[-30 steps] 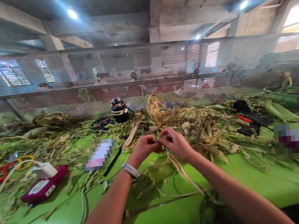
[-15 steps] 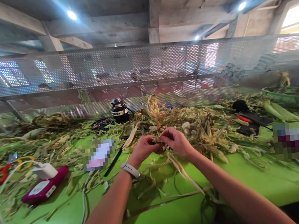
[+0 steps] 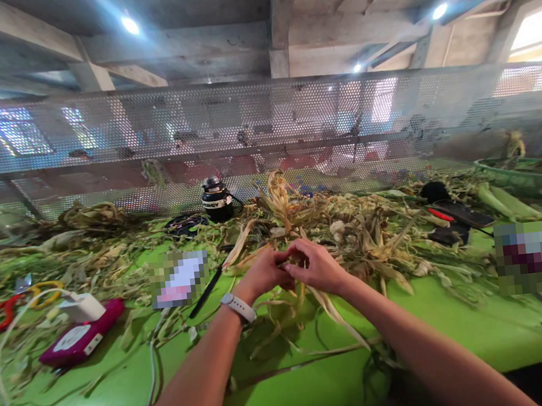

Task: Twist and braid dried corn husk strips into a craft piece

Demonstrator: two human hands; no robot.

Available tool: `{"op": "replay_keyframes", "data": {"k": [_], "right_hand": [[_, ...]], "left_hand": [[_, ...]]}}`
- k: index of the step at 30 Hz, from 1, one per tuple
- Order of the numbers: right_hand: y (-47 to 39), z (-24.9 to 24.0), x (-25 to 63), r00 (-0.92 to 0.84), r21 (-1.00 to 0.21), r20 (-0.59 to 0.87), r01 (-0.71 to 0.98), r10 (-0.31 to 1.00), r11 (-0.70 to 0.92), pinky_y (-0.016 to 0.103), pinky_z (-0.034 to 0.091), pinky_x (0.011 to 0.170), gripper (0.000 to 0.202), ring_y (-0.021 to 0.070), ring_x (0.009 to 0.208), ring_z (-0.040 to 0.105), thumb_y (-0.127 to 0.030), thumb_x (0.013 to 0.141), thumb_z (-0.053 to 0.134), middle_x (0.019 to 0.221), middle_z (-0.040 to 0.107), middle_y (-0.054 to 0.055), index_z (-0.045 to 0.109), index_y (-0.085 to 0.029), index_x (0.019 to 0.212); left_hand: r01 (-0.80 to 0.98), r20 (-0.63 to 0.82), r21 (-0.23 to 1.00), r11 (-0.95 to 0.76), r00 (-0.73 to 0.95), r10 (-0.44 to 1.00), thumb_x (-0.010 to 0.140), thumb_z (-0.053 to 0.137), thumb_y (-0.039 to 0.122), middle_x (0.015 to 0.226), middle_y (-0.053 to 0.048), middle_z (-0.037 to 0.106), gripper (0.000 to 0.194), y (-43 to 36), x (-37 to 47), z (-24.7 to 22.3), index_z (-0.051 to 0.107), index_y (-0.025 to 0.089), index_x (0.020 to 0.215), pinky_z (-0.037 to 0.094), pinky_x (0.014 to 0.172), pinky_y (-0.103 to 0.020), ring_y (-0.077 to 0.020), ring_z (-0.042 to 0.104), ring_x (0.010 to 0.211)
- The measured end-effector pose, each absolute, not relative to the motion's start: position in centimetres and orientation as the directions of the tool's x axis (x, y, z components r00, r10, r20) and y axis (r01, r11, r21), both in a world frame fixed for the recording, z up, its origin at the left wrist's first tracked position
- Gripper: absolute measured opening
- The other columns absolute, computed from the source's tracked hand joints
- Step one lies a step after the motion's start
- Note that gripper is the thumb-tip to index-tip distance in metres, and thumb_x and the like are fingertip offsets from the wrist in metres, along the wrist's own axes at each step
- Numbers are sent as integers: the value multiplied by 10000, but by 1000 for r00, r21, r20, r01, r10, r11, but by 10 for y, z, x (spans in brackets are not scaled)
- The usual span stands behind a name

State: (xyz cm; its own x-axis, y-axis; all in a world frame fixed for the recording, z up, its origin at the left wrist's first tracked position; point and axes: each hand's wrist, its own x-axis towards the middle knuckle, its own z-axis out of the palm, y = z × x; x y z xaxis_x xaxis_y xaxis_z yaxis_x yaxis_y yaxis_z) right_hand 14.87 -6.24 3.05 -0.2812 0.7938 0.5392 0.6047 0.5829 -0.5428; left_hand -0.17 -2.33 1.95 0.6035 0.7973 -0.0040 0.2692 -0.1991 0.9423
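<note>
your left grip (image 3: 265,274) and right grip (image 3: 317,269) meet at the fingertips, fingers curled narrow; whether they pinch anything cannot be told. just below the grip: a pale husk strip (image 3: 331,311) on the green table (image 3: 429,322). just beyond: heaped dry husks (image 3: 376,237). beyond and left: a black bottle (image 3: 217,202). farther left of the grip: a magenta box (image 3: 84,334).

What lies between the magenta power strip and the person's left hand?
In the head view, plant scraps, a white cable, a pixelated flat item and a thin black stick lie between the magenta power strip and the left hand.
</note>
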Motion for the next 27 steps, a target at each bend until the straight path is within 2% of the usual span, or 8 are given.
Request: {"op": "replay_keyframes", "data": {"k": [6,11,14,20,24,27], "right_hand": [[-59,24,150,-353,-473,472,672,808,570,221,358,611,74,110,633,462,-155,684,579,678,519,-28,581,-189,749],[-59,22,150,-365,-460,463,680,808,571,238,388,680,127,130,710,519,-133,675,571,749,582,-10,619,-207,766],[-58,20,150,-359,-462,472,678,806,572,251,400,701,110,138,732,528,-133,671,582,751,569,-4,625,-202,746],[-64,23,146,-183,-541,526,681,830,493,279,418,740,44,155,823,535,-175,659,645,880,536,19,654,-216,673],[-63,24,144,-129,-591,557,632,820,501,294,415,765,47,155,804,522,-163,632,662,817,521,11,643,-203,615],[-59,22,146,-105,-665,539,556,836,499,294,406,775,69,144,779,517,-142,618,660,782,509,2,623,-188,582]], "left_hand": [[385,-64,890,-243,634,771,567,523,74,462,24,613,115,-26,-3,23,587,159,525,469,487,-224,-143,605,462],[387,-65,889,-243,633,771,554,523,76,459,19,619,123,-25,-3,20,594,164,506,473,482,-229,-148,603,454],[394,-70,887,-240,628,775,550,520,72,459,12,625,126,-25,-3,20,598,162,506,476,480,-228,-148,605,453],[378,-49,894,-241,617,786,591,543,102,449,18,618,104,-26,-3,21,588,160,517,460,464,-205,-135,605,456],[367,-83,906,-211,644,761,602,613,163,434,17,609,68,-27,-3,21,583,155,541,449,446,-196,-133,597,437],[360,-111,914,-188,667,736,607,673,251,437,4,609,155,-27,-3,22,583,147,536,453,437,-202,-132,589,419]]}}
